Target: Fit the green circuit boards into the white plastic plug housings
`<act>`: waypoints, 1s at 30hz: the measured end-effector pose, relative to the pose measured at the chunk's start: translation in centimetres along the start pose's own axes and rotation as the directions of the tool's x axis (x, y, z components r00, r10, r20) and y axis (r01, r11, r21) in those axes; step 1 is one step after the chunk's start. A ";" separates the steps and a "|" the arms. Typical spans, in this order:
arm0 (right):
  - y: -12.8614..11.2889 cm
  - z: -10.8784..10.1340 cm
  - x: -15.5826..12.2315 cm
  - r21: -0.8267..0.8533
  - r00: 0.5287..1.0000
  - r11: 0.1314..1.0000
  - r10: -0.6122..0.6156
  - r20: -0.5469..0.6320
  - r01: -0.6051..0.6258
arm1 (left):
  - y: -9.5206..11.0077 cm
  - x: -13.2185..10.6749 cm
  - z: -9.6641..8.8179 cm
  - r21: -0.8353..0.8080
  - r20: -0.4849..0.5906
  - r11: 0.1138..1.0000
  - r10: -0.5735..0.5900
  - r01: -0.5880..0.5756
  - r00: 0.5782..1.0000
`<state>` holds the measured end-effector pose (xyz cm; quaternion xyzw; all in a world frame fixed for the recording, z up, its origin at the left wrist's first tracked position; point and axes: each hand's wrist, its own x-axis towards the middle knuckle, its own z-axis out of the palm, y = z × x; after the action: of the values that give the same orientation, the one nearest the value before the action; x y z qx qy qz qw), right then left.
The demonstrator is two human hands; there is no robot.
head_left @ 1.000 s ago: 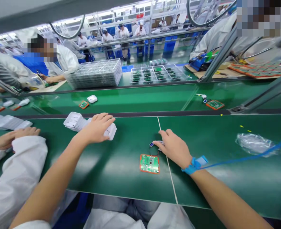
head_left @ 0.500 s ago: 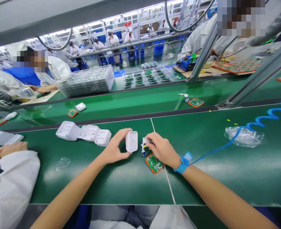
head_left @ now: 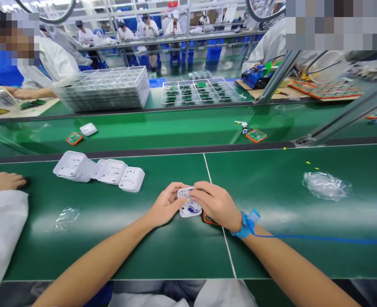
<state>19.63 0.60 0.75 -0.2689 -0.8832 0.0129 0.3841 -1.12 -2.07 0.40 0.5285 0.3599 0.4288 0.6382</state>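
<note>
My left hand [head_left: 166, 208] grips a white plastic housing [head_left: 184, 213] by its left side, open face up, with the thumb over the near edge. Inside the shell lies a small white part with a dark blue end [head_left: 191, 209]. My right hand [head_left: 219, 205] is closed over the housing's right side, fingertips pinched on the small white part; the fingers hide most of it. A blue wrist strap [head_left: 244, 226] is around my right wrist. Partly under that hand, a green circuit board with an orange edge [head_left: 209, 219] rests on the green surface.
Stacked white housings [head_left: 103, 171] lie to the left, near a co-worker's hand [head_left: 6, 181]. A clear plastic bag [head_left: 326, 186] is on the right. Beyond the dark rail [head_left: 163, 154] lie another board [head_left: 256, 135] and a white housing [head_left: 88, 129]. Clear trays [head_left: 105, 91] stand farther back.
My hands have come together. The housing has turned face up and moved slightly right and down, and the small white part is now inside it. The view has shifted a little.
</note>
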 end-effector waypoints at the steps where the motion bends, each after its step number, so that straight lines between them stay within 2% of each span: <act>1: -0.1 0.1 0.1 -0.009 1.000 1.000 0.020 0.010 -0.020 | 0.0 0.0 0.0 0.017 -0.022 1.000 -0.006 0.006 1.000; 4: -0.1 0.0 0.2 -0.010 0.999 1.000 0.005 0.032 -0.004 | 0.0 0.1 -0.1 0.043 -0.061 0.999 -0.020 0.022 0.998; 11: -0.1 -0.4 0.2 -0.065 0.993 0.992 -0.106 0.049 0.109 | -0.3 0.0 0.1 0.080 -0.041 0.996 -0.029 0.032 0.999; 15: -1.1 -0.6 0.8 -0.130 0.990 0.991 0.003 0.141 0.015 | -0.8 0.0 0.5 0.228 -0.117 0.974 0.021 0.007 0.993; 18: -1.9 -1.3 1.5 -0.153 0.964 0.987 0.088 0.250 -0.051 | -0.8 -0.1 0.6 0.337 -0.169 0.941 0.043 0.016 0.985; 21: -2.3 -2.0 1.6 -0.176 0.943 0.979 0.150 0.296 -0.101 | -0.3 -0.3 0.3 0.298 -0.055 0.954 0.056 -0.037 0.997; 23: -2.3 -2.0 1.3 -0.211 0.946 0.970 0.174 0.272 -0.117 | 0.1 -0.5 0.0 0.266 0.059 0.960 0.074 -0.087 0.996; 25: -2.2 -1.6 0.9 -0.222 0.959 0.967 0.177 0.223 -0.127 | 0.1 -0.6 -0.3 0.324 0.119 0.939 0.081 -0.116 0.990; 30: -2.2 -0.1 0.5 -0.172 0.982 0.980 0.127 0.141 -0.102 | -0.9 -0.5 -0.1 0.606 0.060 0.785 0.119 -0.130 0.991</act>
<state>18.40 -1.09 1.65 -0.3484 -0.8909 -0.0173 0.2911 -1.21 -2.58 -0.52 0.7320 0.4371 0.3266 0.4081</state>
